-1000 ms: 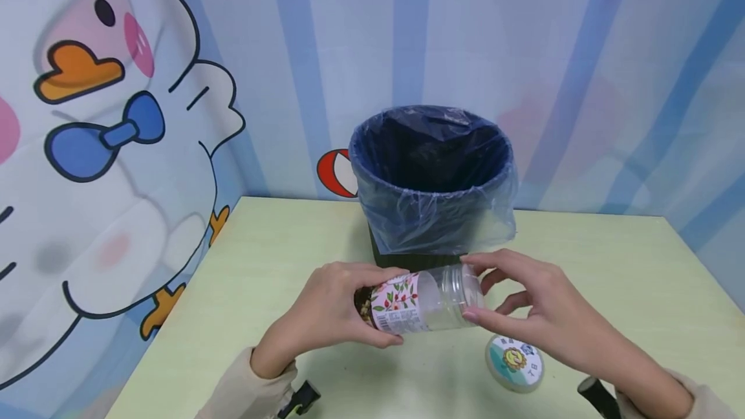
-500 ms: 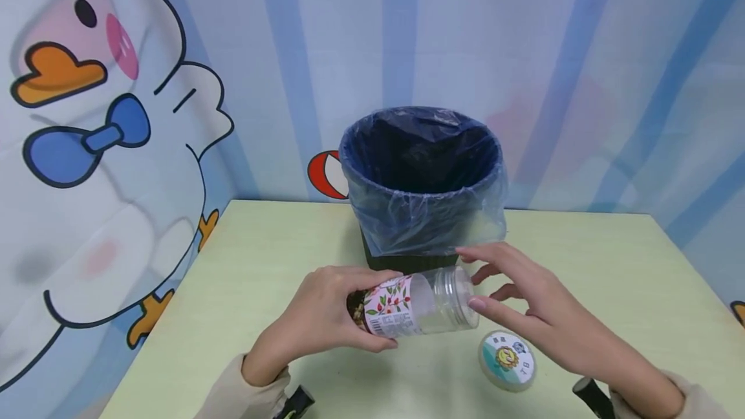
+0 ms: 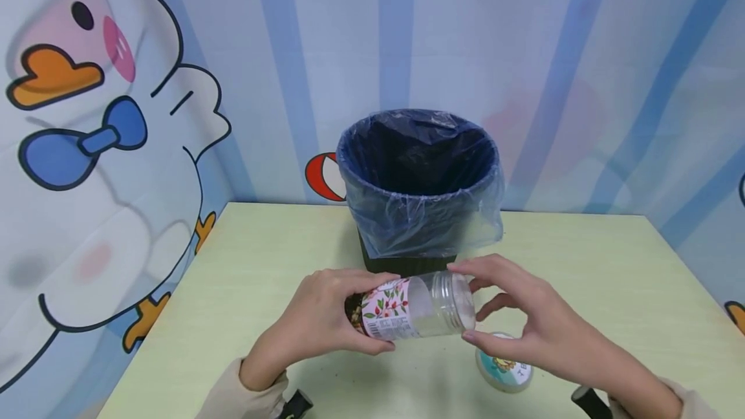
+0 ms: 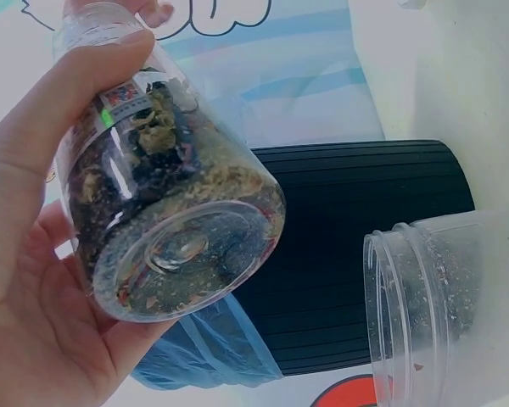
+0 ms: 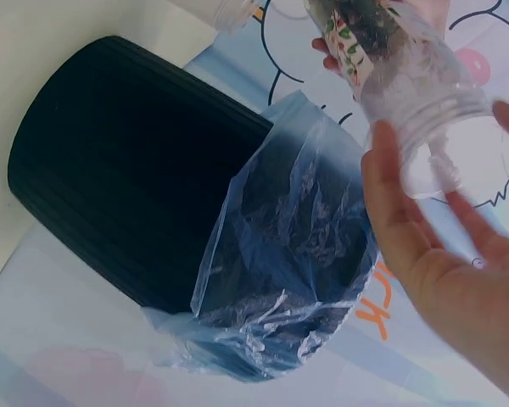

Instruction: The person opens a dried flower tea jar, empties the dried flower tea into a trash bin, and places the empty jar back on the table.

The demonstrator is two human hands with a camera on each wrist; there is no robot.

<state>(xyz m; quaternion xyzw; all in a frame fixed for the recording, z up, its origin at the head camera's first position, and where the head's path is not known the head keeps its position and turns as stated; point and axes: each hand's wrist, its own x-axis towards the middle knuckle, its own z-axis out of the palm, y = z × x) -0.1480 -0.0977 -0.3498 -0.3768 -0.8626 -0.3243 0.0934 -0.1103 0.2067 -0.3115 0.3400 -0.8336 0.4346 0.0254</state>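
Observation:
A clear plastic jar (image 3: 427, 306) with a floral label lies nearly on its side in the air, its open mouth toward the right. My left hand (image 3: 320, 315) grips it round the label and base. In the left wrist view, dark dried bits and crumbs (image 4: 161, 127) fill its bottom end. My right hand (image 3: 529, 319) pinches the mouth rim, index finger at the top and thumb below; the right wrist view shows the fingers spread round the threaded neck. On the table below lies a round lid (image 3: 505, 377) with a printed picture, partly behind the right thumb.
A dark bin (image 3: 407, 266) lined with a blue plastic bag (image 3: 431, 225) stands just beyond the hands on the pale table (image 3: 279, 238). Another clear jar (image 4: 458, 297) stands nearby in the left wrist view. A cartoon-printed backdrop (image 3: 442, 37) rises behind.
My right hand draws slightly off the jar's mouth, then comes back onto its rim, covering more of the lid. The left hand keeps its grip; the whole view shifts slightly.

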